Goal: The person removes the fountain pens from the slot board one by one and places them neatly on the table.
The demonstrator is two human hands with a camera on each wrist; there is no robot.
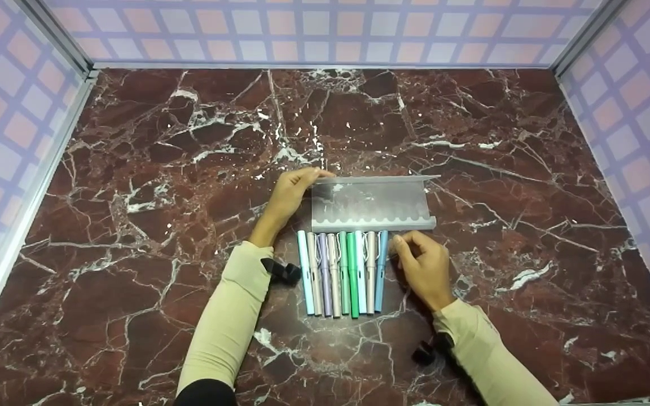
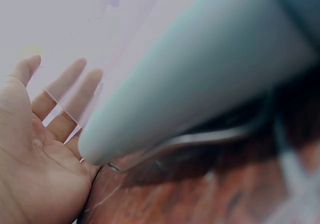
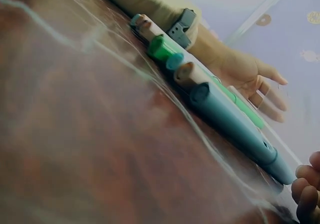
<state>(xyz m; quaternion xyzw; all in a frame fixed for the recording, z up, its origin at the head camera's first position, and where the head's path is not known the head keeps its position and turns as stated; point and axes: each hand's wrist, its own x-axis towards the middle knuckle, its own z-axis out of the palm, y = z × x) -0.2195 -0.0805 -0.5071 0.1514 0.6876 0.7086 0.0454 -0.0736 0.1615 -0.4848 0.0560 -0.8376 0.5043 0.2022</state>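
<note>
A clear plastic pen case (image 1: pixel 370 203) with a scalloped inner edge lies with its lid raised. At its upper left corner is my left hand (image 1: pixel 291 194), with straight fingers (image 2: pixel 70 93) showing through the clear sheet in the left wrist view. Several capped pens (image 1: pixel 342 273) in light blue, grey, purple and green lie side by side below the case. My right hand (image 1: pixel 426 268), its fingers loosely bent, is beside the cap of the blue pen (image 3: pixel 235 129) at the row's right end. I see nothing held in it.
All of this rests on a dark red marbled tabletop (image 1: pixel 161 141) with white veins. Checked panels (image 1: pixel 325 34) close off the back and both sides. A black wrist camera (image 1: pixel 282 272) sits near the leftmost pen.
</note>
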